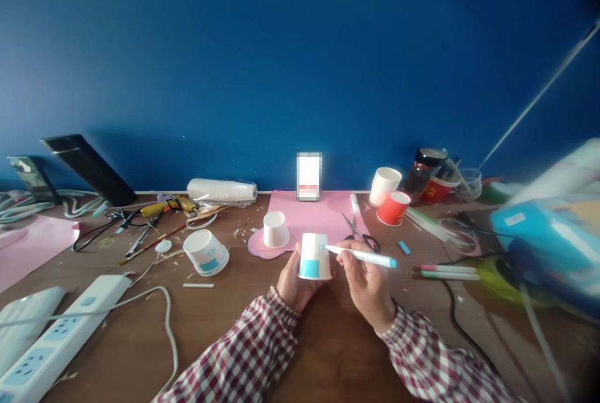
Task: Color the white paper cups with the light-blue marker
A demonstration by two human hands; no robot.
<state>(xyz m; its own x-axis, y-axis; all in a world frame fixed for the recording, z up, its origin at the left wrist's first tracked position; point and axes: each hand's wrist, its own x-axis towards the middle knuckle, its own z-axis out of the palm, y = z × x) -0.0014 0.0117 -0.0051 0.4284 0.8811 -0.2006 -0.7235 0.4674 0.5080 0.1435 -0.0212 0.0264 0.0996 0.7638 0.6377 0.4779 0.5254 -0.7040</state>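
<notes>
My left hand (294,281) is closed round the lower side of a white paper cup (315,247), which is held upside down and has a light blue patch near its rim. In my right hand (368,281) is a white marker pen (363,255) with a blue end, gripped between thumb and fingers. Its tip meets the right side of the cup, where faint blue marks show. Just behind sits a smaller white paper cup (275,230) on pink paper (309,212). Another white paper cup (205,252) with blue patches stands to the left.
Scissors (359,233) lie behind my right hand. A red paper cup (394,208) leans by a white cup (385,186) at the back right. A power strip (60,334) with a looping cable fills the left front. Markers (447,273) and a blurred blue package (539,234) lie right.
</notes>
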